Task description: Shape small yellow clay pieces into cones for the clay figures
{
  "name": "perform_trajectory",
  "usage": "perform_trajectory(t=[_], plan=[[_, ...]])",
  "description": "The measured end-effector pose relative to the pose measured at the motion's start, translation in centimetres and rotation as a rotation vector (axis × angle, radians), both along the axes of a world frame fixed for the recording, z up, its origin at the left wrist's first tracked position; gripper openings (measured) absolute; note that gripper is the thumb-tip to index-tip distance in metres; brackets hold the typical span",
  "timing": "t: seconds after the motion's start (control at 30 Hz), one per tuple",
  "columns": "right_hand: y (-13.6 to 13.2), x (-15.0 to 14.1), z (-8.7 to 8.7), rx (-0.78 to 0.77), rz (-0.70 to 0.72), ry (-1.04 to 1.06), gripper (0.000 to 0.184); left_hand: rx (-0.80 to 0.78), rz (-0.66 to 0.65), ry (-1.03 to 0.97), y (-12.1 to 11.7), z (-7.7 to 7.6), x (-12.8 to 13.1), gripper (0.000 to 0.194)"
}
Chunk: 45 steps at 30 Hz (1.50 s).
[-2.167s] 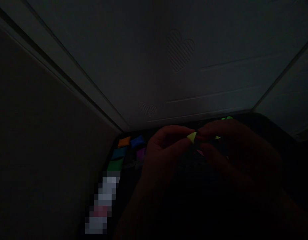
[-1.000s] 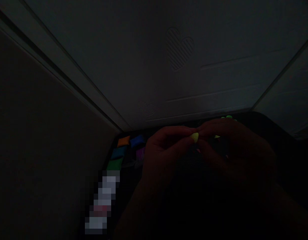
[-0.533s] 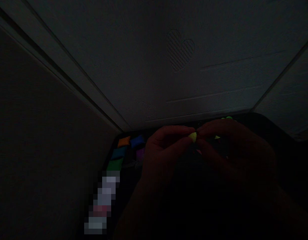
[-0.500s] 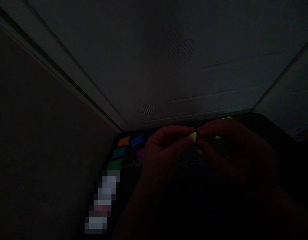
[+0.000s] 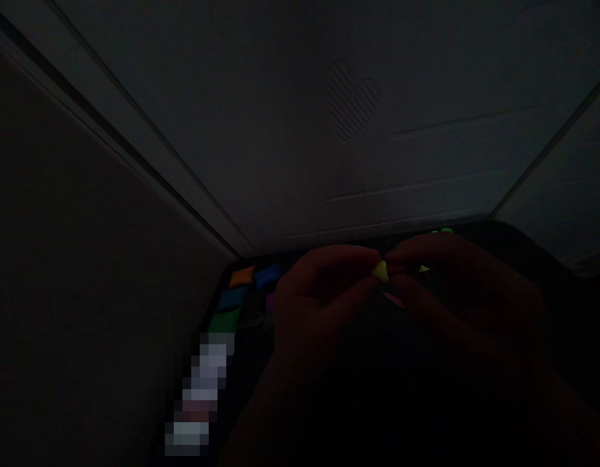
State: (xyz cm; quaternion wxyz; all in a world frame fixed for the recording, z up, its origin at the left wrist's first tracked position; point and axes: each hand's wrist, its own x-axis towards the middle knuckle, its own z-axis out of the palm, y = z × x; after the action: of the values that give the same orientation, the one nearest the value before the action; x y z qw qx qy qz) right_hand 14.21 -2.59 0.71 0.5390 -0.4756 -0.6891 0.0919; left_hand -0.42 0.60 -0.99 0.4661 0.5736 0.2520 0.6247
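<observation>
A small yellow piece [image 5: 380,272] is held up at the meeting of the two hands, above the dark surface [image 5: 499,241]. Compared with half a second ago, it has been shifted slightly right and nearer, and a more triangular face is shown where a rounder wedge was seen; it is probably being turned or pressed at the fingertips, and it has not been set down. It looks matt and soft, with a blunt tip pointing away and a broader near edge. Its left side is pinched between thumb and forefinger of the left hand [image 5: 312,308]. The fingertips of the right hand [image 5: 475,285] are brought close against its right side, but whether they grip it cannot be told in the gloom. Below the right fingers a pink piece [image 5: 393,299] is partly seen, and a yellow scrap [image 5: 424,268] is glimpsed between them. Bright green pieces [image 5: 446,230] are placed beyond the right hand. Farther left, orange [image 5: 242,277], blue, teal, green and purple packets are grouped.
</observation>
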Motion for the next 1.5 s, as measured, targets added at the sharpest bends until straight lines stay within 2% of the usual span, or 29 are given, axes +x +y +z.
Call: perform_trajectory(t=[0.2, 0.4, 0.63, 1.03, 1.5], plan=[[0.1, 0.0, 0.3, 0.002, 0.011, -0.047, 0.009, 0.034, 0.004, 0.013, 0.0, 0.2, -0.1, 0.033], [0.1, 0.2, 0.5, -0.008, 0.021, -0.060, 0.011, -0.021, 0.083, 0.044, -0.4, 0.8, 0.1, 0.028], [0.4, 0.8, 0.7, -0.047, 0.101, -0.083, 0.012, -0.010, 0.083, 0.109, -0.5, 1.0, -0.3, 0.028], [0.6, 0.7, 0.5, -0.035, 0.073, -0.097, 0.011, 0.037, 0.164, 0.174, -0.7, 1.1, -0.2, 0.026], [0.4, 0.8, 0.3, -0.030, 0.032, -0.074, 0.011, 0.000, 0.151, 0.117, -0.4, 1.0, -0.1, 0.025]])
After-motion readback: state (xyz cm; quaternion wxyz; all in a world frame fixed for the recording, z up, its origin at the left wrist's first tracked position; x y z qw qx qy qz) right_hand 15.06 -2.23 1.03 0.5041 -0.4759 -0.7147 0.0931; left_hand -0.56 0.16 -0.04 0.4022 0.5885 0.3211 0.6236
